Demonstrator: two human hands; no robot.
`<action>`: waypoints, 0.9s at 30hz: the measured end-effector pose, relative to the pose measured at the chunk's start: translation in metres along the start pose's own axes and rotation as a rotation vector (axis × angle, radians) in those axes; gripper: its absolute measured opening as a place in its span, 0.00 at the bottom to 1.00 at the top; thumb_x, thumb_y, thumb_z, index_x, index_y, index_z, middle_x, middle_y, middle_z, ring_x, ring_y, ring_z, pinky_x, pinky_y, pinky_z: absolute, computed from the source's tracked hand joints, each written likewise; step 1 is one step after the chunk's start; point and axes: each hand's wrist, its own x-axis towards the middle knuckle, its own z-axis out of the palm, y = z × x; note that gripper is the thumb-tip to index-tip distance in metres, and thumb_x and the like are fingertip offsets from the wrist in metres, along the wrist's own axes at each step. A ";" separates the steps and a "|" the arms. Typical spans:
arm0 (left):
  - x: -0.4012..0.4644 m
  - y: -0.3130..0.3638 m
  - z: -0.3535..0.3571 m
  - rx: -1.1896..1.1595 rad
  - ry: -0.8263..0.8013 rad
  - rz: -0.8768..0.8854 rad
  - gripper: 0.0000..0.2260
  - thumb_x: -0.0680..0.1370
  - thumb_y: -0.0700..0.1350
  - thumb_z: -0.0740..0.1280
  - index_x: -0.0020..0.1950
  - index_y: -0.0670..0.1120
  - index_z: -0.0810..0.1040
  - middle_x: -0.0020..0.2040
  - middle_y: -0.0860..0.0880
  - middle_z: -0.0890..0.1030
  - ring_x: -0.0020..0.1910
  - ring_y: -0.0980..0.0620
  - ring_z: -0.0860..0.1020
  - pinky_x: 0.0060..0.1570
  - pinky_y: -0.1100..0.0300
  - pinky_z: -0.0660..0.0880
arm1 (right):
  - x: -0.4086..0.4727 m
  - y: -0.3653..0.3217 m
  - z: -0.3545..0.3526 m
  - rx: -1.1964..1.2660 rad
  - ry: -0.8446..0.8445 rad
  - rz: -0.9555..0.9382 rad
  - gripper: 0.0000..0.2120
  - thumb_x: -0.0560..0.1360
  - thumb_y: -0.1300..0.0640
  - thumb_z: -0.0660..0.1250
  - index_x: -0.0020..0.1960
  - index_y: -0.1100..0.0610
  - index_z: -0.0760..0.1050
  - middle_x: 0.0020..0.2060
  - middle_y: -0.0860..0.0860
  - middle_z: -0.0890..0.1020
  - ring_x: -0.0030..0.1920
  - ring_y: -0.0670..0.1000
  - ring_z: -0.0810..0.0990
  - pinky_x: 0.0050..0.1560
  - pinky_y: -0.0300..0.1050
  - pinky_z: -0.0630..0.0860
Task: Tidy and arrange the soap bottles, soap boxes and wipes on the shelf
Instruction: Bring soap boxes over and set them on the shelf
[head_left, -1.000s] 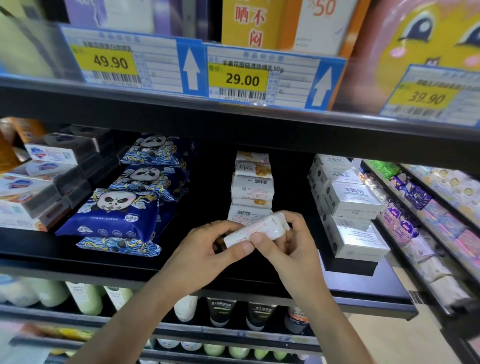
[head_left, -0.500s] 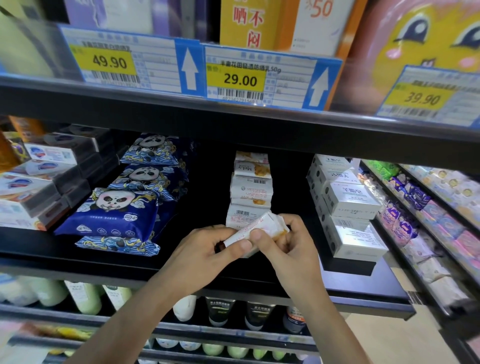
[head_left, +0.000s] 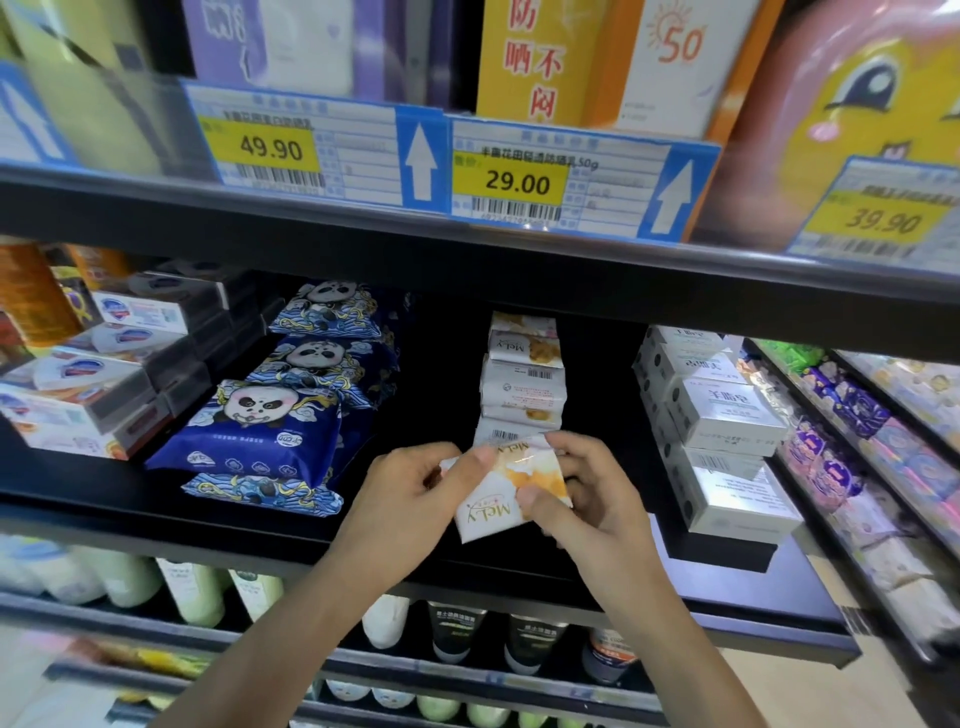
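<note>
Both hands hold one white and orange wrapped soap bar (head_left: 506, 491) in front of the black middle shelf (head_left: 260, 525). My left hand (head_left: 410, 499) pinches its left end with thumb on top. My right hand (head_left: 587, 493) grips its right side, thumb on the printed face. Behind it lies a row of matching soap bars (head_left: 522, 382) running to the back. Blue panda wipes packs (head_left: 270, 421) lie stacked to the left. White soap boxes (head_left: 722, 415) are stacked to the right.
Grey and white soap boxes (head_left: 98, 384) are piled at the far left. Price tags (head_left: 514, 182) hang on the shelf above. Bottles and tubes (head_left: 457, 629) stand on the lower shelf. A side rack of small packs (head_left: 852, 447) runs along the right.
The soap bar has been turned in my hands: its narrow edge faced me before, now its printed front faces up. Both hands stayed in front of the middle row.
</note>
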 end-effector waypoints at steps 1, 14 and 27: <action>-0.001 0.001 -0.001 0.026 0.036 -0.039 0.23 0.75 0.71 0.64 0.41 0.52 0.81 0.35 0.47 0.83 0.38 0.42 0.81 0.42 0.40 0.80 | 0.002 -0.001 0.001 -0.021 -0.004 0.049 0.18 0.76 0.59 0.77 0.60 0.41 0.77 0.46 0.51 0.85 0.43 0.51 0.82 0.45 0.45 0.79; -0.020 0.012 -0.015 1.100 0.031 0.397 0.31 0.64 0.58 0.81 0.65 0.53 0.80 0.60 0.53 0.79 0.53 0.48 0.78 0.48 0.51 0.78 | 0.008 -0.009 0.037 -0.213 0.111 0.284 0.06 0.77 0.45 0.74 0.51 0.43 0.78 0.38 0.47 0.86 0.32 0.46 0.84 0.35 0.42 0.80; -0.012 -0.001 -0.023 1.256 0.176 0.319 0.25 0.53 0.34 0.81 0.49 0.46 0.84 0.38 0.46 0.81 0.35 0.41 0.78 0.41 0.46 0.77 | 0.038 0.018 -0.005 -1.003 -0.010 -0.060 0.36 0.76 0.44 0.74 0.80 0.43 0.64 0.72 0.44 0.68 0.70 0.51 0.69 0.71 0.47 0.70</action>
